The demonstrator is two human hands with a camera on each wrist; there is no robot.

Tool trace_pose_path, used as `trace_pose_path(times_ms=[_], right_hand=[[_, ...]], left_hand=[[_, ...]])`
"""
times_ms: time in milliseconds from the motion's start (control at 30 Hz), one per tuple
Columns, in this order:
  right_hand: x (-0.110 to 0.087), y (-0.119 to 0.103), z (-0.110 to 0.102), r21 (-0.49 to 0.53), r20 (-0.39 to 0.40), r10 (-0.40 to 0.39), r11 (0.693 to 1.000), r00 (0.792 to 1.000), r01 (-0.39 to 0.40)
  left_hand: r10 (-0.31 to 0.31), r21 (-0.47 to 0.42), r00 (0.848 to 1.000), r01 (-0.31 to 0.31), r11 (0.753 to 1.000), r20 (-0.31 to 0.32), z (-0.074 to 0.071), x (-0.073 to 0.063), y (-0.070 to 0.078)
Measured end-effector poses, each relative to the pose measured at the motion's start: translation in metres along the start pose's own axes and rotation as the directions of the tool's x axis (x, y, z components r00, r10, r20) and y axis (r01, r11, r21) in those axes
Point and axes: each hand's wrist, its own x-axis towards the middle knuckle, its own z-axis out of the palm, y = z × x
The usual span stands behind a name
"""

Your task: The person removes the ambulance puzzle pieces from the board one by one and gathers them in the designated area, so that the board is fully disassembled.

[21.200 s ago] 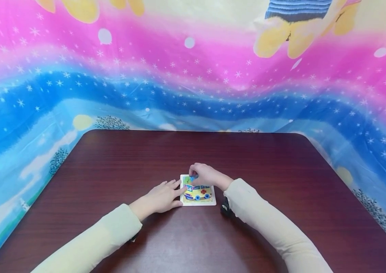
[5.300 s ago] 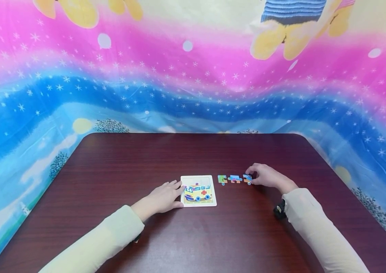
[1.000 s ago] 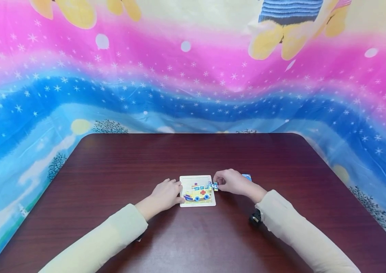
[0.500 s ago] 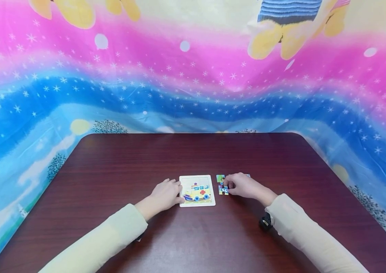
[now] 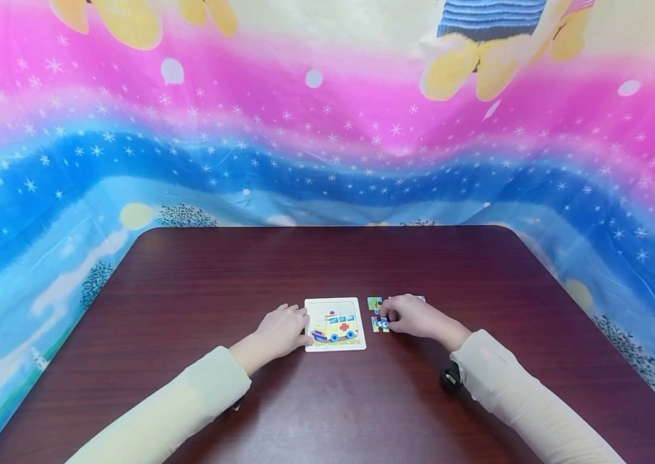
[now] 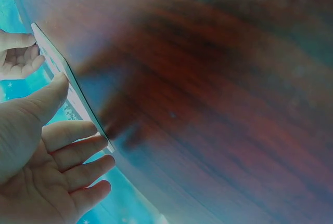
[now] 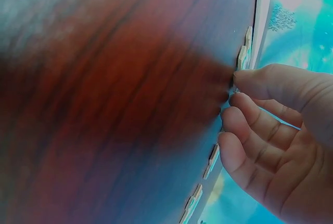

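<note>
A square white-framed jigsaw tray (image 5: 335,349) lies on the table, showing a yellow ambulance picture (image 5: 340,327); its upper strip and left part show pale bare backing. My left hand (image 5: 277,332) rests along the tray's left edge, fingers extended and thumb near the front corner. Just right of the tray, my right hand (image 5: 414,316) pinches a jigsaw piece (image 5: 380,324) with printed eyes, low at the table. In the right wrist view the thumb (image 7: 250,81) meets that piece's edge, the other fingers curled beside it.
A green jigsaw piece (image 5: 373,303) lies directly behind the pinched one. Other pieces, partly hidden behind the right hand, show a blue edge (image 5: 421,298). The dark wooden table (image 5: 246,258) ends at a patterned curtain (image 5: 327,161).
Pieces from the tray's top went to the table's right side. Over the last second the right hand carried the eyed piece from the tray's right edge rightward, down to the table. The left hand stayed.
</note>
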Motion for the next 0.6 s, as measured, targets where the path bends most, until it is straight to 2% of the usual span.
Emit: trace_pose_path(times_ms=[367, 600], right_hand=[[0.000, -0.007, -0.005, 0.011, -0.006, 0.002, 1.000, 1.000, -0.002], [0.012, -0.022, -0.011, 0.016, -0.020, -0.020, 1.000, 1.000, 0.020]], left_hand=[[-0.003, 0.004, 1.000, 0.003, 1.000, 0.003, 0.000, 0.000, 0.000], [0.002, -0.001, 1.000, -0.002, 1.000, -0.001, 0.000, 0.000, 0.000]])
